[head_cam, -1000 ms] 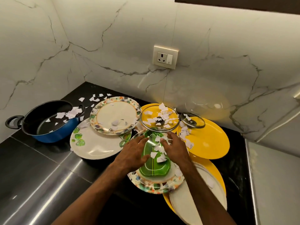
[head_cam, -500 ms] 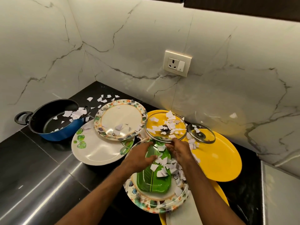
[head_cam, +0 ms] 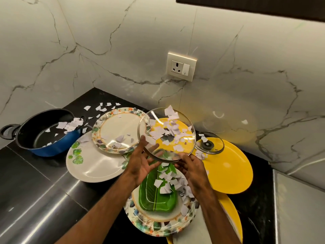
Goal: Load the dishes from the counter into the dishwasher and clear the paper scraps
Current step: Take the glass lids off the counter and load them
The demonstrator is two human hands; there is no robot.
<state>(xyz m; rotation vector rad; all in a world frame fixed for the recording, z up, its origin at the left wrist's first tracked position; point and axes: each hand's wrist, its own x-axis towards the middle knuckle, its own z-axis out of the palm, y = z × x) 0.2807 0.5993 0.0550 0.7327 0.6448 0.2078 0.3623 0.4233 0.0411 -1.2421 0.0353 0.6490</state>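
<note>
A large glass lid (head_cam: 159, 118) strewn with white paper scraps (head_cam: 171, 132) is held tilted above the counter. My left hand (head_cam: 140, 164) holds its near-left rim, thumb on top and fingers beneath. My right hand (head_cam: 192, 170) grips the near-right rim from below. Under the hands a green leaf-shaped plate (head_cam: 153, 197) with more scraps lies on a floral-rimmed plate (head_cam: 158, 225). Another floral plate (head_cam: 116, 131) rests on a white leaf-print plate (head_cam: 91, 167). Behind are yellow plates (head_cam: 228, 170) and a small glass lid (head_cam: 209, 143).
A blue pot (head_cam: 47, 138) holding scraps stands at the left on the black counter (head_cam: 35, 191). Loose scraps (head_cam: 102, 107) lie in the back corner. Marble walls close the back and left, with a wall socket (head_cam: 181, 66). A steel surface (head_cam: 299, 208) lies at the right.
Both hands left the green plate, took the large glass lid by its near rim and raised it, tilted, off the yellow plate. The view has moved closer.
</note>
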